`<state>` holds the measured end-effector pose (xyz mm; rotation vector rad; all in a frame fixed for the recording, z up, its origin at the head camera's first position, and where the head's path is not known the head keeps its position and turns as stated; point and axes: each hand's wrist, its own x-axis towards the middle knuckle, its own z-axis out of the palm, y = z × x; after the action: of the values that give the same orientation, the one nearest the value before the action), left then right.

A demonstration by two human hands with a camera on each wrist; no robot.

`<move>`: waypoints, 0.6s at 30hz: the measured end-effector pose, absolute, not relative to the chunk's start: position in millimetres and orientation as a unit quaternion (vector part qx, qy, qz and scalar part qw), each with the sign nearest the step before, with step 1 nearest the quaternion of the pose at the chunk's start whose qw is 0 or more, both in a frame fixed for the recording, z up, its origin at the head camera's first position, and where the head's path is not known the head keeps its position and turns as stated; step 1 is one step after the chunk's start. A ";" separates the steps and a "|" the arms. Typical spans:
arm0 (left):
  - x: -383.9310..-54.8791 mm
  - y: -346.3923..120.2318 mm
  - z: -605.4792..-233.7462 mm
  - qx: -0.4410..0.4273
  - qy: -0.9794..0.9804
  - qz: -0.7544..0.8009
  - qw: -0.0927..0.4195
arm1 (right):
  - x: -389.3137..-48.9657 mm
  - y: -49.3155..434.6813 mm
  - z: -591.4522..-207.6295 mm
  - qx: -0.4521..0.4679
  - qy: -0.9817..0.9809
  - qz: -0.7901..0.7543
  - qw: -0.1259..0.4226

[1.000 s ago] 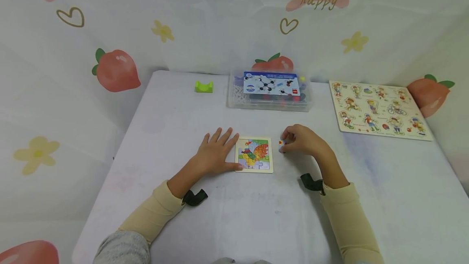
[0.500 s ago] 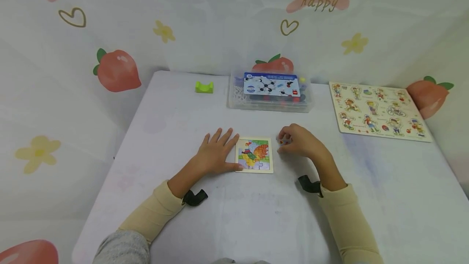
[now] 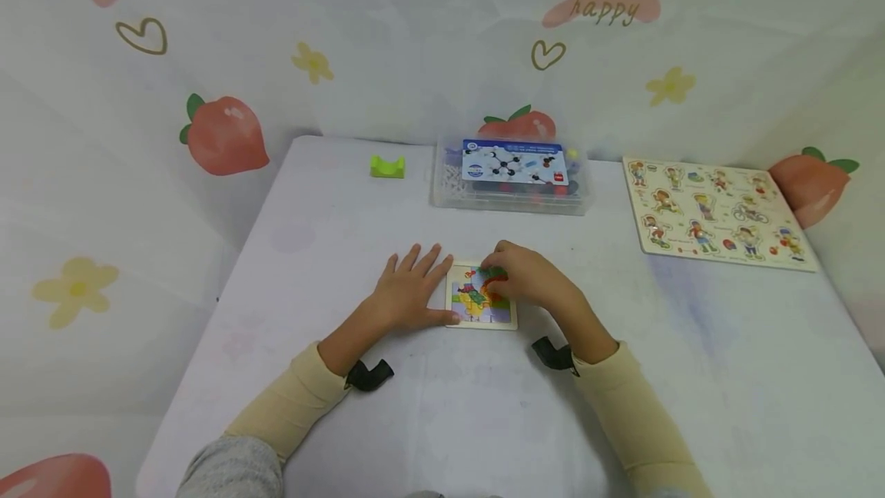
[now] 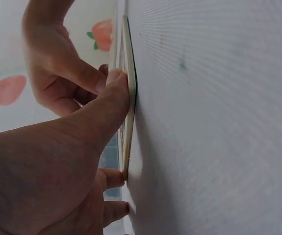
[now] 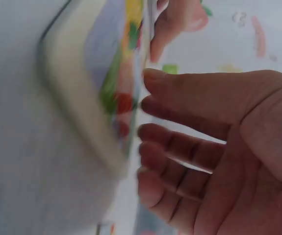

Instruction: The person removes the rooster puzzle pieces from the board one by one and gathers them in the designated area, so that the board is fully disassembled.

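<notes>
A small square jigsaw puzzle [image 3: 478, 324] with a bright bird picture and a pale frame lies flat on the table. My left hand [image 3: 408, 298] is spread at its left side; the thumb rests on the lower left corner and the fingertips lie by the upper left corner. In the left wrist view the thumb [image 4: 104, 105] presses along the puzzle's edge. My right hand [image 3: 528, 275] is over the puzzle's upper right part, fingers bent and tips right at the surface. The right wrist view shows the thumb [image 5: 190, 90] and fingertips apart; I cannot tell whether they hold a puzzle piece.
Along the back of the table [image 3: 311, 221] stand a lime green block [image 3: 387, 167] with a curved notch and a clear plastic box [image 3: 452, 197] with a blue-and-white molecule card. A wooden figure puzzle board [image 3: 715, 214] lies at the right back. A printed cloth [image 3: 408, 37] hangs behind.
The right hand has moved left from beside the puzzle to over its right side. The small piece seen at its fingertips earlier no longer shows apart. The left hand stays put.
</notes>
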<state>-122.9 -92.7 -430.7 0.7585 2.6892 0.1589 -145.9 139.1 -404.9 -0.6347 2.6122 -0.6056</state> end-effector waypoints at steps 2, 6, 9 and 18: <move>-122.6 -92.1 -430.6 0.268 0.947 0.057 0.170 | -142.8 134.1 -404.6 -0.237 0.932 -0.194 0.191; -122.2 -91.5 -429.9 0.267 0.947 0.061 0.168 | -137.7 129.4 -403.7 -0.247 0.935 -0.182 0.177; -121.9 -91.2 -429.1 0.267 0.947 0.062 0.167 | -137.6 130.1 -403.2 -0.237 0.937 -0.190 0.174; -121.6 -92.3 -428.4 0.266 0.947 0.060 0.169 | -141.0 129.3 -406.3 -0.228 0.936 -0.205 0.172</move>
<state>-121.6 -92.3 -428.4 0.7571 2.6931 0.1695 -141.0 129.3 -406.3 -0.6465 2.6576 -0.5824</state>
